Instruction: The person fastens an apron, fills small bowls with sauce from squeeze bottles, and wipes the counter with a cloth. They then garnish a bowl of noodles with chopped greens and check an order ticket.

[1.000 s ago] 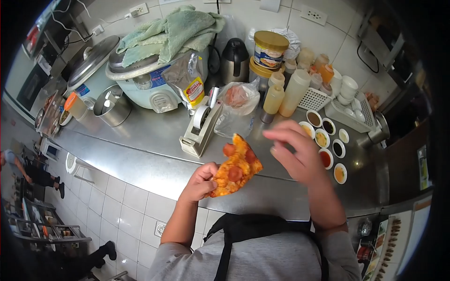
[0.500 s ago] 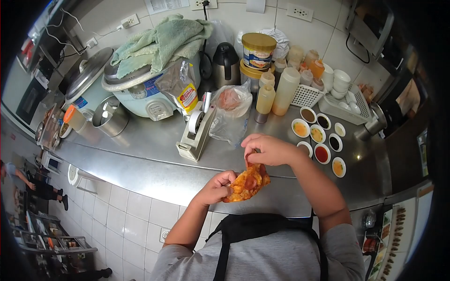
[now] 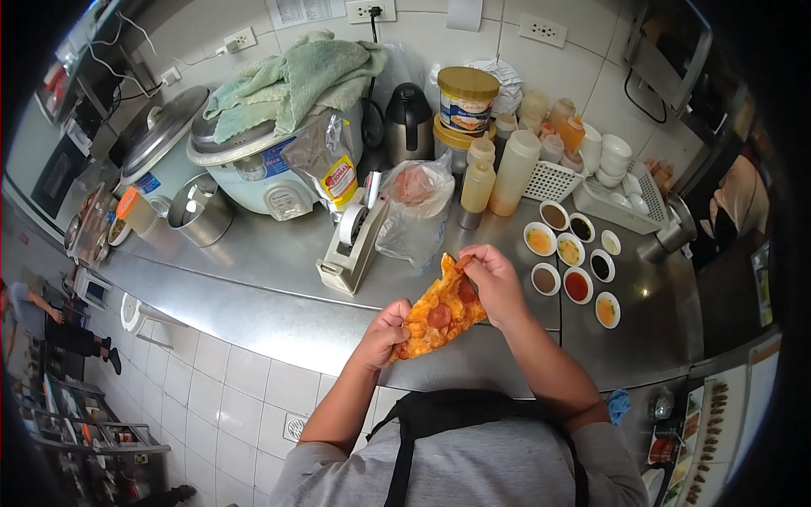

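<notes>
A slice of pepperoni pizza [image 3: 429, 328] is held up over the front edge of the steel counter, its topping side showing. My left hand [image 3: 385, 336] is closed on its lower left edge, thumb on top. At the upper right, my right hand [image 3: 497, 286] pinches the slice near its narrow end, where a reddish bit shows at the fingertips. Behind the slice stand a tape dispenser [image 3: 348, 249] and a clear plastic bag [image 3: 412, 211] with something pinkish inside. Several small sauce cups [image 3: 577, 286] sit right of my right hand.
Rice cookers [image 3: 270, 182], one draped with a green towel [image 3: 296, 80], a metal pot [image 3: 200, 211] and a thermal jug [image 3: 408, 122] line the back left. Squeeze bottles [image 3: 514, 173] and a white basket [image 3: 617, 211] of bowls stand at the back right. Another person [image 3: 76, 325] is far left.
The slice has opened out from a folded shape, showing more of its top. My right hand has moved down and turned, fingers now at the slice's upper right.
</notes>
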Demonstrator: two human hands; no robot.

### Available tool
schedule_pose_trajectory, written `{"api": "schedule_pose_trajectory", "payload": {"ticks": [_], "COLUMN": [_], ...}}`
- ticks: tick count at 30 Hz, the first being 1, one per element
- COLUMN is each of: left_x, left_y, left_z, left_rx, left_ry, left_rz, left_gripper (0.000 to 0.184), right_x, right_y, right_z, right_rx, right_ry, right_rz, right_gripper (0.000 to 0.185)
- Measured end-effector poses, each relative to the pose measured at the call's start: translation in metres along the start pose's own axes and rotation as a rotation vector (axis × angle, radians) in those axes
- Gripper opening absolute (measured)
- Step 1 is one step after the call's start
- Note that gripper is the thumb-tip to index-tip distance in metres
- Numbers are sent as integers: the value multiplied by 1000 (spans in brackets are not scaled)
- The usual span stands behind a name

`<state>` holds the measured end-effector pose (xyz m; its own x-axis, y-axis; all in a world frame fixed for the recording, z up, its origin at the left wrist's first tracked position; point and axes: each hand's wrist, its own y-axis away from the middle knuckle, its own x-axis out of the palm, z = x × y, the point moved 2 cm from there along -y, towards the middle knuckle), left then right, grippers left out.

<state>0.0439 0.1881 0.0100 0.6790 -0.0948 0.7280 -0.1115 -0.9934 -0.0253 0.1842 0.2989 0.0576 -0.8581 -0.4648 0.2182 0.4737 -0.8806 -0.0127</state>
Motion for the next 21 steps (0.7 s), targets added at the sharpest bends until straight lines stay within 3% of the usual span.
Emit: {"api": "schedule_pose_trajectory", "payload": {"ticks": [2, 21], "left_x": [-2, -18], "left_y": [1, 8], "left_z": [2, -1], "left_rx": [-5, 67], "left_ry": [0, -1], "left_rz": [8, -52], "left_gripper": [14, 14], "right_x": [-2, -34], "right_y": [0, -3], "right_z": [7, 33], "right_rx": [-96, -68], "right_ry": [-2, -247], "right_rz": [-78, -222], "right_gripper": [5, 8]}}
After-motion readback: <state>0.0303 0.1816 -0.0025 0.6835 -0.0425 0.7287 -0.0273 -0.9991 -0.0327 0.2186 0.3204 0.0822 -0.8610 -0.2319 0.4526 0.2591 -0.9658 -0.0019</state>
